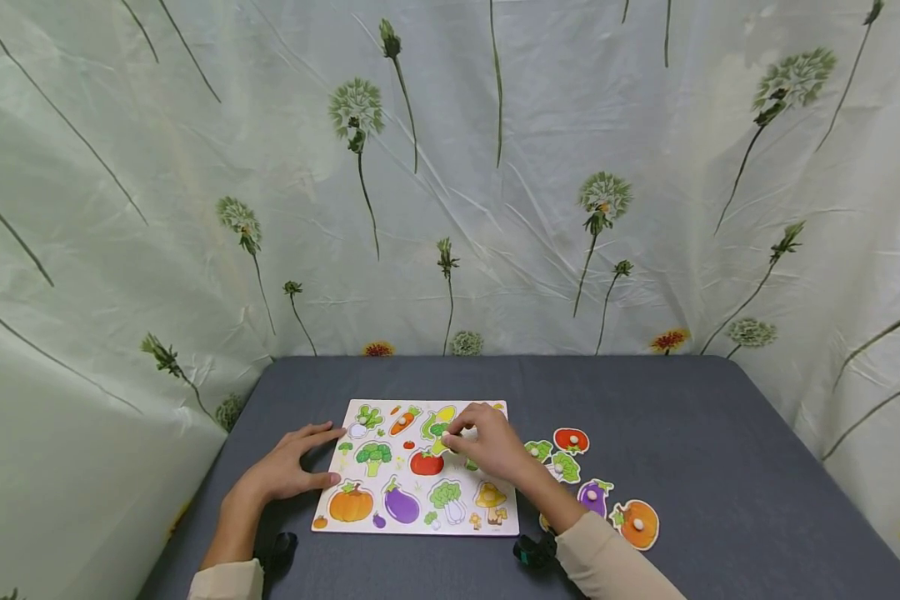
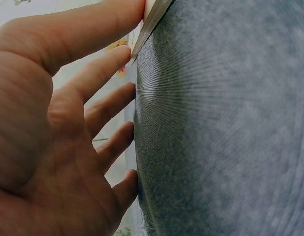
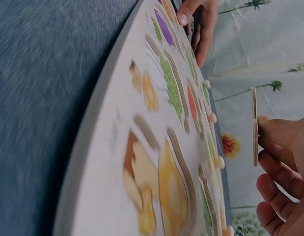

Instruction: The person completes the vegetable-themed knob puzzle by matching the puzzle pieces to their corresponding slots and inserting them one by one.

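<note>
A white vegetable peg-puzzle board (image 1: 348, 527) lies flat on the dark cloth. My left hand (image 1: 285, 467) is at its left edge, fingers spread, with thumb and fingertips touching the rim; the left wrist view shows the thumb (image 2: 88, 32) against the board's edge. Above the board's upper right, my right hand (image 1: 487, 442) pinches a wooden puzzle piece (image 3: 255, 128) by its knob. This piece is edge-on in the right wrist view; green and yellow show on it from the head, but its kind is unclear. A turnip piece (image 1: 362, 423) and carrot piece (image 1: 402, 423) sit in the back row.
Right of the board lie several loose knobbed pieces: a tomato (image 1: 572, 441), leafy greens (image 1: 565, 468), an eggplant (image 1: 593, 497) and a pumpkin (image 1: 636, 525). The right forearm partly covers others. A dandelion-print curtain (image 1: 525, 208) hangs behind the table (image 1: 720, 467).
</note>
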Demonstrator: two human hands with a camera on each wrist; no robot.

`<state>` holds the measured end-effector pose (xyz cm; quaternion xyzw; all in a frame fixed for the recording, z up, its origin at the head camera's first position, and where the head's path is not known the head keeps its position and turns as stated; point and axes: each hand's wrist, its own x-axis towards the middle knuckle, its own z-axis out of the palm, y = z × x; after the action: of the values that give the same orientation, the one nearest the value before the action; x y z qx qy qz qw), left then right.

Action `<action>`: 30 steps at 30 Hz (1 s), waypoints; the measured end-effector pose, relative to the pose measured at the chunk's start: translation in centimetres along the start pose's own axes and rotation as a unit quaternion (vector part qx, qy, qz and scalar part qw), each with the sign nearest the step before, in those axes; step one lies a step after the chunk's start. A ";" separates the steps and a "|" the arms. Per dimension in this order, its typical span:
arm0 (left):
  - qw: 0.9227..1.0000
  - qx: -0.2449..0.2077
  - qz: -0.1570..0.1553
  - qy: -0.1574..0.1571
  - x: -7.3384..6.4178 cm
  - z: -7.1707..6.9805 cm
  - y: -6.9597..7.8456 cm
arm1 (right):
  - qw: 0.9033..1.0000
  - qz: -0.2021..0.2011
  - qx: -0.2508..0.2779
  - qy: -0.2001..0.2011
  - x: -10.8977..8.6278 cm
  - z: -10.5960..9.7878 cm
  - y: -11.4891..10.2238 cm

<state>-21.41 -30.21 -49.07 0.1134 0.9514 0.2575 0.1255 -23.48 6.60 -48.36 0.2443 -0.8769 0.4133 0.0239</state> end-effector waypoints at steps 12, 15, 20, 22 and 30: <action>1.000 0.003 -0.012 0.000 0.1 -0.1 0.0 | 1.000 0.003 0.006 -0.010 1.6 3.3 -1.5; 1.000 0.002 -0.015 0.001 0.1 -0.1 -0.1 | 1.000 0.013 0.011 -0.017 2.0 4.1 -1.7; 1.000 0.002 -0.017 0.000 0.1 0.1 -0.1 | 0.999 0.016 0.010 -0.027 2.4 5.1 -2.2; 1.000 0.003 -0.015 0.000 0.0 0.1 0.0 | 0.999 0.014 0.008 -0.031 2.5 5.5 -2.3; 1.000 0.002 -0.009 -0.001 0.2 0.0 0.0 | 0.999 -0.017 -0.006 -0.037 3.3 6.8 -2.7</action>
<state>-21.55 -30.16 -49.14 0.1051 0.9526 0.2546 0.1291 -24.08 -1.15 -50.13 0.2739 -0.8755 0.3982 -0.0003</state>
